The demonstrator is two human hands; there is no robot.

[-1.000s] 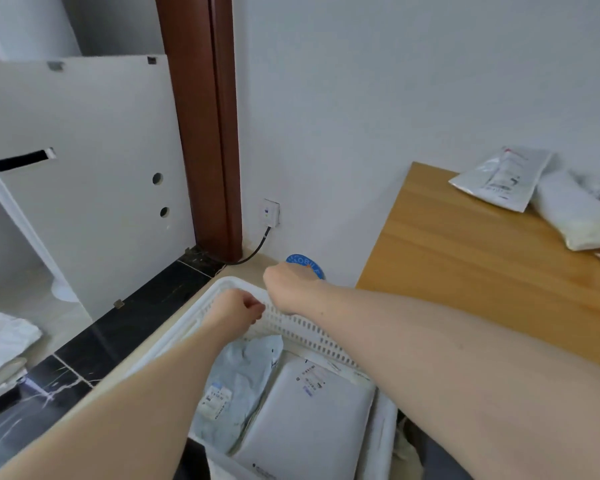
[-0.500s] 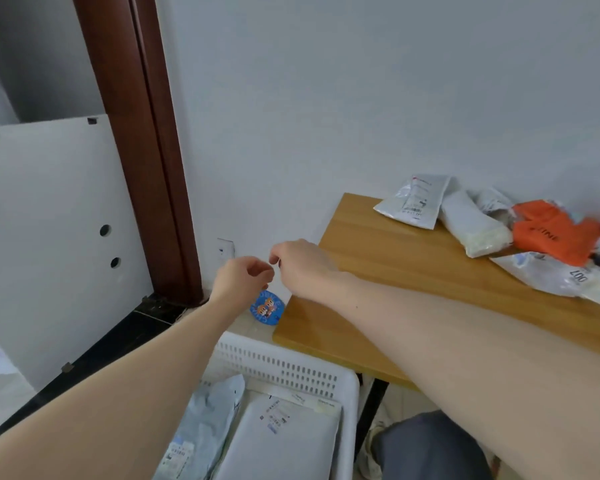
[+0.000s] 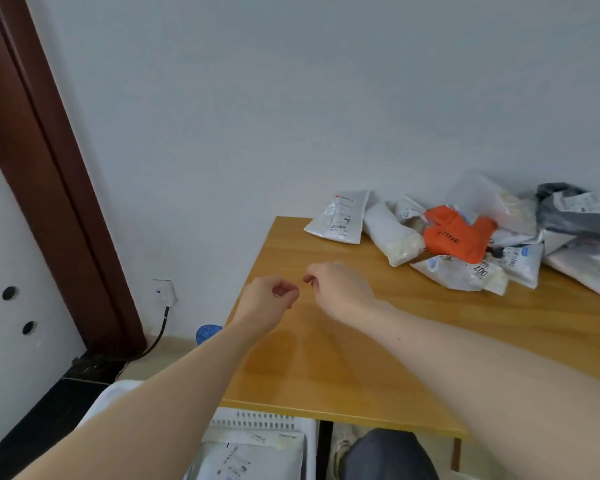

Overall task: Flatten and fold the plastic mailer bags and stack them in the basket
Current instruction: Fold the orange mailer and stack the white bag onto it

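A heap of crumpled mailer bags lies at the far right of the wooden table (image 3: 326, 368): a white one (image 3: 343, 216), an orange one (image 3: 454, 237), a grey one (image 3: 575, 209) and several more. The white basket (image 3: 257, 415) stands on the floor below the table's near edge, with flat grey mailers (image 3: 257, 459) inside. My left hand (image 3: 269, 299) and my right hand (image 3: 340, 289) hover close together above the bare left part of the table. Both have curled fingers and hold nothing. Neither touches a bag.
A white wall runs behind the table. A dark brown door frame (image 3: 49, 202) stands at the left, with a wall socket and black cable (image 3: 163, 299) beside it. A blue round object (image 3: 207, 332) lies on the floor. My grey-clad knee (image 3: 385, 455) shows under the table.
Both hands have risen from the basket and moved right, over the table. The view has swung right and up, so the bag heap is in sight and the basket has dropped to the bottom edge.
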